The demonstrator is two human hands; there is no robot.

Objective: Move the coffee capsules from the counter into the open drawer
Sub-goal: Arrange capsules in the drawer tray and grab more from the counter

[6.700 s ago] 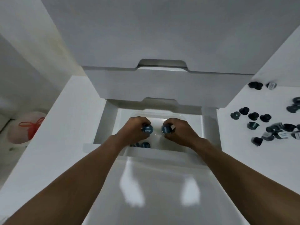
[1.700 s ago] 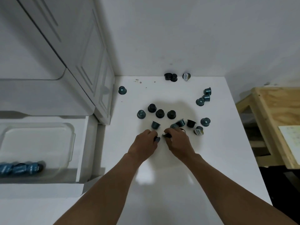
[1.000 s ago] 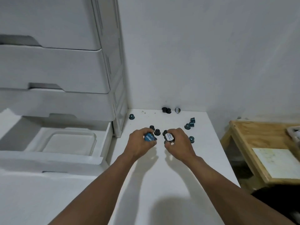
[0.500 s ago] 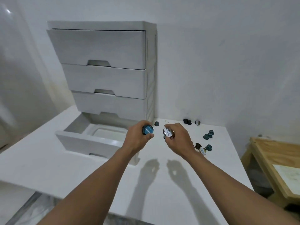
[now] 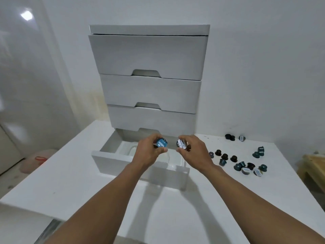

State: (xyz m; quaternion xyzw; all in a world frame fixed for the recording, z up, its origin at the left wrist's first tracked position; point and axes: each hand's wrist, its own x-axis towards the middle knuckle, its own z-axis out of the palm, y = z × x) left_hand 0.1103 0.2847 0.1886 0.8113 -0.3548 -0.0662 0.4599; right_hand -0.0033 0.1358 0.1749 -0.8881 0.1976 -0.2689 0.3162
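My left hand [image 5: 149, 152] grips a blue-lidded coffee capsule [image 5: 162, 143], and my right hand [image 5: 194, 150] grips a dark capsule with a white label [image 5: 182, 144]. Both hands hover above the open bottom drawer [image 5: 112, 162] of the white drawer unit [image 5: 149, 76]. A clear tray [image 5: 125, 147] lies inside the drawer; its contents are hidden behind the drawer front and my hands. Several loose capsules [image 5: 237, 162] lie scattered on the white counter [image 5: 70, 176] to the right of the drawer.
Three more capsules [image 5: 234, 137] sit by the back wall at the right. A wooden table [image 5: 314, 166] stands beyond the counter's right edge. On the floor at the left lies a pinkish bag [image 5: 37, 160]. The unit's upper three drawers are shut.
Both hands picked a capsule each from the counter pile and carried them left. They now sit above the open drawer, and my view has swung to face the unit.
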